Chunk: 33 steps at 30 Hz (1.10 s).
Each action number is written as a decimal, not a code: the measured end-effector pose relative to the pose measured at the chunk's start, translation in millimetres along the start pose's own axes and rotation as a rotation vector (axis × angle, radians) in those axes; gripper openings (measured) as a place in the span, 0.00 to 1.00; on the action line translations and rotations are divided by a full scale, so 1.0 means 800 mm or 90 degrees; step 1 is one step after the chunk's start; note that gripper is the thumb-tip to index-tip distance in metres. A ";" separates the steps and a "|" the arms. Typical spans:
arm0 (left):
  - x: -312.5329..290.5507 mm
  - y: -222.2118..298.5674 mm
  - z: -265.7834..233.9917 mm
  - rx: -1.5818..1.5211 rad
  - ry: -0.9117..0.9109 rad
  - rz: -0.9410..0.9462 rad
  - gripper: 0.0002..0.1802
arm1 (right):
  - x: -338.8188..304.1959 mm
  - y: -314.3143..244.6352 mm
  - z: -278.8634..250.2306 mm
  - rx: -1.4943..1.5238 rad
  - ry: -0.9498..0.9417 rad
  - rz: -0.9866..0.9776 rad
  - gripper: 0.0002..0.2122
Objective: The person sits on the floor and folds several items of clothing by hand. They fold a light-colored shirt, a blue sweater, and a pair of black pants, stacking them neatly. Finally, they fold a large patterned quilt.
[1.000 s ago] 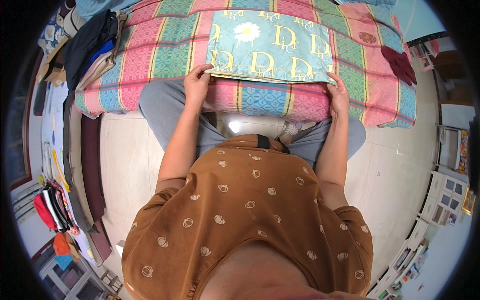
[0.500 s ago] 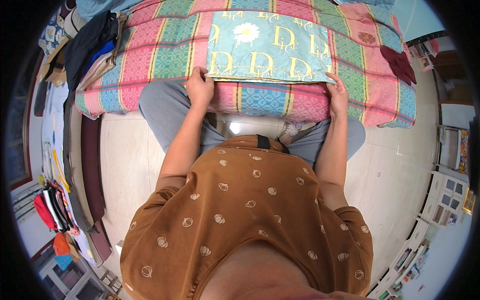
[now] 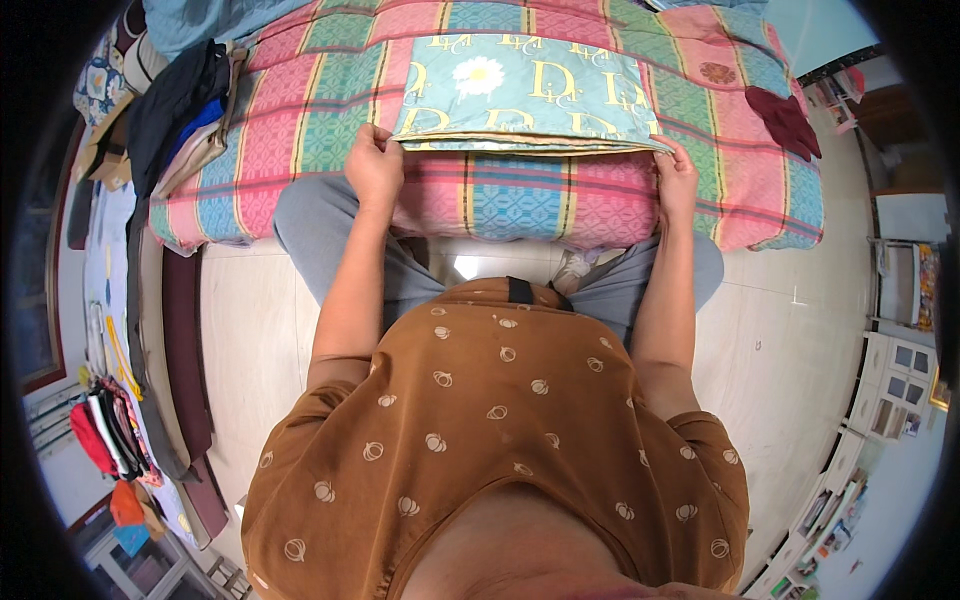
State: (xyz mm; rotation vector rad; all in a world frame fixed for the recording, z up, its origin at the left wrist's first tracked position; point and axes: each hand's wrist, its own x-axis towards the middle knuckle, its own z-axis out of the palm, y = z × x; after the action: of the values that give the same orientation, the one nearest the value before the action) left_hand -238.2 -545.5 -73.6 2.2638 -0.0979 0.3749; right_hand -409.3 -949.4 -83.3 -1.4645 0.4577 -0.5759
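A folded light-blue cloth [image 3: 520, 95] with yellow letter shapes and a white daisy lies on a plaid bedspread. Its near edge, several layers thick, is lifted a little off the bedspread. My left hand [image 3: 376, 175] pinches the near left corner. At the near right corner, my right hand [image 3: 677, 180] has thumb and fingers closed on the cloth. The far part of the cloth rests flat, and the fingertips are partly hidden by the hands and the fabric.
The pink, green and blue plaid bedspread [image 3: 330, 110] spreads out under the cloth. Folded dark clothes [image 3: 185, 100] are stacked at the left, and a maroon cloth piece [image 3: 785, 122] lies at the right. My grey-trousered legs are bent against the bed's near edge.
The cloth's near edge has been raised and pulled taut, showing more of its layers. My left hand has shifted slightly left and up with its corner; my right hand has barely moved.
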 end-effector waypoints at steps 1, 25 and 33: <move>0.005 0.005 -0.005 0.001 -0.001 -0.004 0.05 | 0.004 -0.003 0.002 -0.007 0.004 -0.009 0.10; 0.142 0.140 -0.217 -0.116 -0.312 0.229 0.05 | 0.001 -0.258 0.041 0.003 0.063 -0.458 0.08; 0.154 0.135 -0.198 -0.028 -0.452 0.197 0.03 | 0.012 -0.206 0.023 -0.049 0.047 -0.274 0.09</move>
State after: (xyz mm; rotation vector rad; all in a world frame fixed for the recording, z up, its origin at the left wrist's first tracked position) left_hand -178.9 -491.7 139.7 2.2371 -0.8158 -0.2886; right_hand -404.6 -943.5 82.3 -1.6309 0.2215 -0.9640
